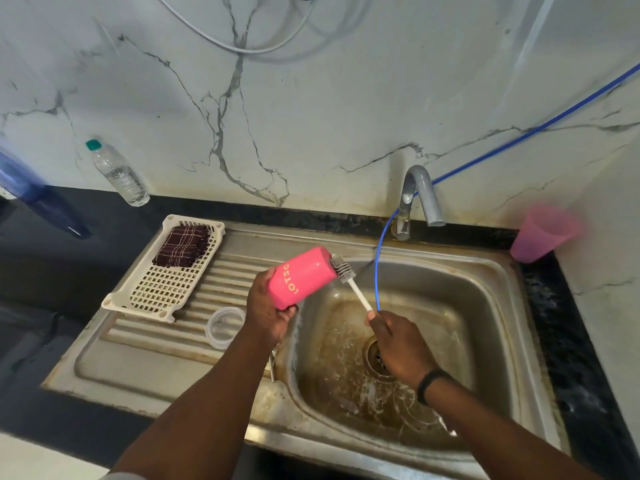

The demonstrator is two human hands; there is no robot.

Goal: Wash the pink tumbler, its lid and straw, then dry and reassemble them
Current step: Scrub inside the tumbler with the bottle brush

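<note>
My left hand [265, 311] grips the pink tumbler [300, 277] by its base, tipped on its side over the sink's left rim with its mouth turned right. My right hand [398, 344] holds the white handle of a bottle brush [350, 278]. Its grey bristle head sits at the tumbler's mouth. The clear lid [224, 326] lies flat on the steel drainboard, left of my left wrist. No straw shows in this view.
The stained steel sink [491, 327] has its drain under my right hand. A tap [420, 199] and thin blue hose [378, 268] stand behind. A white rack [162, 289] holds a dark checked cloth [183, 247]. A water bottle [117, 173] and pink plastic cup [540, 233] stand on the counter.
</note>
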